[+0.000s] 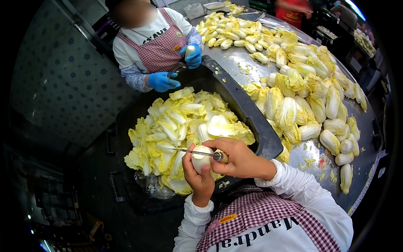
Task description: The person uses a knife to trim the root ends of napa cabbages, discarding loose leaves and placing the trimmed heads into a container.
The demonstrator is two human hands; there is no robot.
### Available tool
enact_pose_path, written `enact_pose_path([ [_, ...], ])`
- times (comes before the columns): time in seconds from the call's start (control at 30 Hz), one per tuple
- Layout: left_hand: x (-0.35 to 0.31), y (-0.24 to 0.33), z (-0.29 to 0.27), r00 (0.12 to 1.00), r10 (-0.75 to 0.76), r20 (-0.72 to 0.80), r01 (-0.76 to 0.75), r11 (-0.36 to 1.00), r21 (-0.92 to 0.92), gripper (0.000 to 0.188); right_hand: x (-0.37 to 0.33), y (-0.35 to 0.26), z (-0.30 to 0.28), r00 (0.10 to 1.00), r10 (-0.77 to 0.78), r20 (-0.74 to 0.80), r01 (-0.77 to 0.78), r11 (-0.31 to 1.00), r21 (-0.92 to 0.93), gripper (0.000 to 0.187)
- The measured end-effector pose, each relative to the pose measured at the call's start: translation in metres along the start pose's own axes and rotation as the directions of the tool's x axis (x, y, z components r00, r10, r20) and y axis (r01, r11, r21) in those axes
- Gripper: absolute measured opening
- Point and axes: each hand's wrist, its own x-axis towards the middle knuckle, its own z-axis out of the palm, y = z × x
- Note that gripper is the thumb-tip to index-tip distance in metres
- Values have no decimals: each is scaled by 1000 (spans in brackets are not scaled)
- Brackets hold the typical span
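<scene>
My left hand (197, 180) is closed around a napa cabbage (201, 163), whose pale, rounded base faces up. In my right hand (241, 156) is a knife (184, 150), gripped by its wooden handle. Its thin blade points left and lies across the cabbage's base. Most of this cabbage is hidden by my fingers. Both hands are over the near edge of a large black tub (260, 126). A heap of loose yellow and white cabbage leaves (180, 122) fills much of the tub.
At the right, a metal table (247, 67) carries many napa cabbages (289, 111) and leaf scraps. Across the tub stands a co-worker (155, 46) in blue gloves, holding a cabbage piece (190, 51) and a dark-bladed tool (176, 69). Another person in red (291, 12) is farther back.
</scene>
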Motion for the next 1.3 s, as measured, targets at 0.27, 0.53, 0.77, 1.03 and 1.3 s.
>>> enact_pose_path([
  [0.27,1,-1,-6,1000,-9,-13,10,995,100,53,0,9,10,992,-118,-38,115,991,-74,46],
  [0.53,10,19,-17,939,-337,-65,289,880,-376,64,2,24,4,978,202,-43,-201,979,36,34],
  [0.77,24,1,-33,864,-447,230,389,305,-869,64,10,23,-6,940,324,-105,-258,880,400,28],
  [1.03,20,-28,-64,866,-451,216,369,286,-884,75,31,25,-28,973,-73,-219,17,968,-249,37],
  [1.3,17,4,-27,773,-627,100,446,424,-788,58,9,10,6,979,119,163,-138,984,116,52],
])
